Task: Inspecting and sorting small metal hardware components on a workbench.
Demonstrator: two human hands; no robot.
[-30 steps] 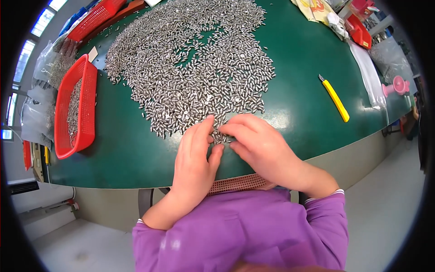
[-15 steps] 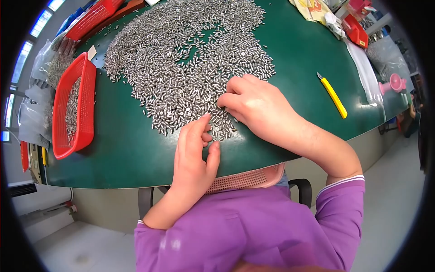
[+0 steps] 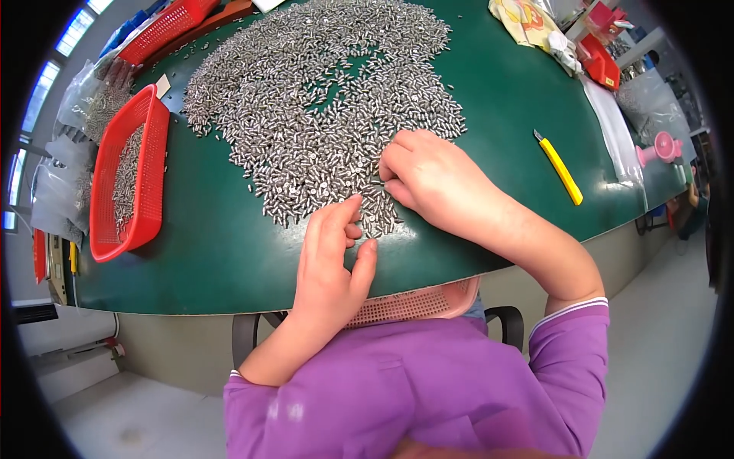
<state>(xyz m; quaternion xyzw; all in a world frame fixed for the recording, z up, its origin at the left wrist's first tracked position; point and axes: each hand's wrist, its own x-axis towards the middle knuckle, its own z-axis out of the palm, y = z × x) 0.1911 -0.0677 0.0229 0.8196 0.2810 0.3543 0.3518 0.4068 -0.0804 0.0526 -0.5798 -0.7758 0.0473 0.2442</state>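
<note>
A wide heap of small silver metal pins with tapered ends [image 3: 306, 138] covers the middle of the green tabletop. At its near edge lies my left hand [image 3: 330, 249], thumb and index finger apart around a small cluster of the pins, other fingers loosely curled. Its fingers show nothing held. My right hand [image 3: 428, 172] rests over the right side of the heap, fingers bent down and thumb drawn in close to them. The fingertips are partly hidden, so whether a pin sits between them cannot be seen.
A red basket [image 3: 158, 176] holding more pins stands on the left, near clear bags of parts [image 3: 61, 183]. Another red basket [image 3: 164, 34] lies far left. A yellow utility knife [image 3: 562, 170] is on the right. Below the table edge, a pink basket [image 3: 413, 304] sits at my lap.
My right hand has shifted slightly to the right, its fingers tucked in more. The left hand keeps nearly the same pose. The whole view has moved a little.
</note>
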